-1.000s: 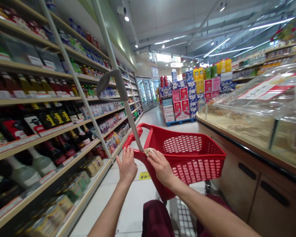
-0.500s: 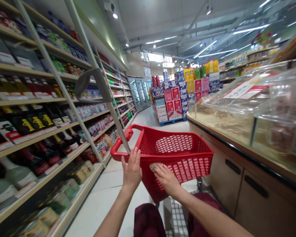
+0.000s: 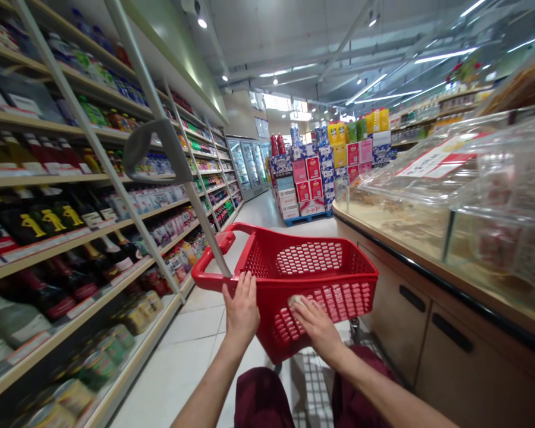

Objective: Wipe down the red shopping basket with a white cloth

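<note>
A red plastic basket point(image 3: 267, 309) on wheels stands in front of my knees, with a perforated side toward me. My left hand point(image 3: 242, 309) rests on its near left corner, fingers stretched over the rim and thumb apart. Pressed to the basket's outer side is a small pale cloth point(image 3: 296, 302), mostly covered by my right hand point(image 3: 314, 327), whose fingers are closed over it. From the basket's red handle end, a grey pull handle point(image 3: 164, 151) on a metal pole slants up to the left.
Shelves point(image 3: 129, 229) of bottles and cans line the left side. A wooden counter point(image 3: 396, 321) with clear plastic packages point(image 3: 463, 142) runs along the right, close to the basket. Ahead, stacked drink cartons point(image 3: 310, 187) stand on a blue pallet point(image 3: 307, 219); glass-door coolers point(image 3: 248, 166) are behind.
My right hand has slid the cloth to the right along the basket's side. My left hand stays at the corner. The view has shifted slightly, putting the basket a little farther left.
</note>
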Motion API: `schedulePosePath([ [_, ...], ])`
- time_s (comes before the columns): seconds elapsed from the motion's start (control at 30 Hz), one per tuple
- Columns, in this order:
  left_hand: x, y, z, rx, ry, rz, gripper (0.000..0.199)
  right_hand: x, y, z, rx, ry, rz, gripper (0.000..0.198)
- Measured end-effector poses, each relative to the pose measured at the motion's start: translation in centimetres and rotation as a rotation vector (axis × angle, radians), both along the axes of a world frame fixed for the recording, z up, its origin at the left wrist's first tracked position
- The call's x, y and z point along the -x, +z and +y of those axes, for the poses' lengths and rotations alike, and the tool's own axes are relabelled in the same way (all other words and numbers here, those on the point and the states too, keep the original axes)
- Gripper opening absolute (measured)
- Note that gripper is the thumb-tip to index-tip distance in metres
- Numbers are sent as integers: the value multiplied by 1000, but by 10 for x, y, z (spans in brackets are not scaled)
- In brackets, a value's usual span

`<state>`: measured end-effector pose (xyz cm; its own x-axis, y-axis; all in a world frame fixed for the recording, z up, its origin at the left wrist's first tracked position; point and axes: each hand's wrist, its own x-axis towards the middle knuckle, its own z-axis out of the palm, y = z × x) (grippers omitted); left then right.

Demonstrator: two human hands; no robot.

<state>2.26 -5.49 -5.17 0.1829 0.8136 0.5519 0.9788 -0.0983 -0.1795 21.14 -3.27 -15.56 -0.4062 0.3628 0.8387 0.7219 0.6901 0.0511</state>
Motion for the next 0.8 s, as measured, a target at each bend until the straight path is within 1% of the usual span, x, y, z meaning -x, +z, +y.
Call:
schedulePosePath([
  [0.1, -11, -7, 1, 33, -60, 10, 63, -13, 11, 5, 12, -73, 84, 35],
  [0.13, -14, -9, 2, 46, -71, 8, 64, -19, 11, 7, 11, -91, 93, 35],
  [0.2, -19, -12, 3, 65, -75, 1, 64, -29, 5, 6, 12, -88, 53, 35],
  [0.3, -23, -12, 4, 70, -70, 2, 62, -41, -8, 2, 37, -62, -14, 35],
  [0.37, -25, -10, 5, 65, -71, 5, 60, -44, -9, 3, 39, -97, 27, 35],
  [0.43, -31, -10, 7, 69, -81, 5, 58, -46, -5, 8, 12, -147, 95, 33],
  [0.5, -37, -10, 8, 98, -95, 9, 59, -49, -7, 12, -25, -167, 121, 33],
  [0.57, -41, -12, 10, 132, -94, 16, 60, -55, -17, 11, -29, -146, 80, 34],
  [0.67, -45, -14, 11, 150, -78, 27, 60, -64, -29, 5, 16, -113, 16, 35],
  [0.73, -48, -15, 12, 143, -82, 31, 60, -68, -26, 6, 34, -135, 49, 36],
  [0.8, -53, -17, 13, 140, -104, 44, 59, -70, -17, 11, 30, -174, 100, 37],
])
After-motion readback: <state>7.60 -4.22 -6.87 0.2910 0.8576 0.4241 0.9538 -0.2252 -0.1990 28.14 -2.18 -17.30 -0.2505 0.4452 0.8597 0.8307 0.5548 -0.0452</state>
